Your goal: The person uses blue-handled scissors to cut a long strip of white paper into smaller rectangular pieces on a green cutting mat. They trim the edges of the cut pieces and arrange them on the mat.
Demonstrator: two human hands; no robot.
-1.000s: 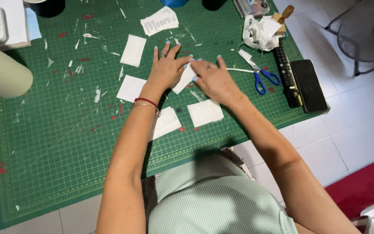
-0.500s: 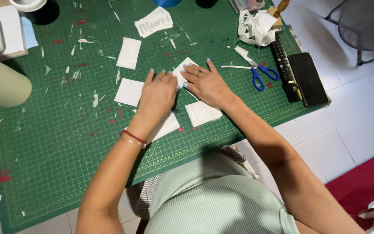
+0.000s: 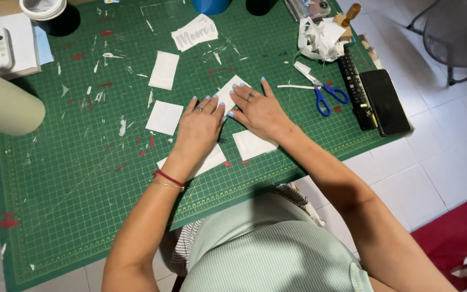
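Hands pulled back toward body vs 1 s ago. Left hand & right hand flat, fingers spread, pressing white paper piece at 12 o'clock of knuckles on green mat; no pinch. Scissors at 3 o'clock, untouched. Looks like smoothing/creasing underway.

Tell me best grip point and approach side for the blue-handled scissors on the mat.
Take the scissors by the blue handle loops, coming from the near edge of the cutting mat. The loops point toward the person and the blades point away toward the crumpled paper. The right hand is nearest. Come straight down: the black ruler lies close on the outer side.
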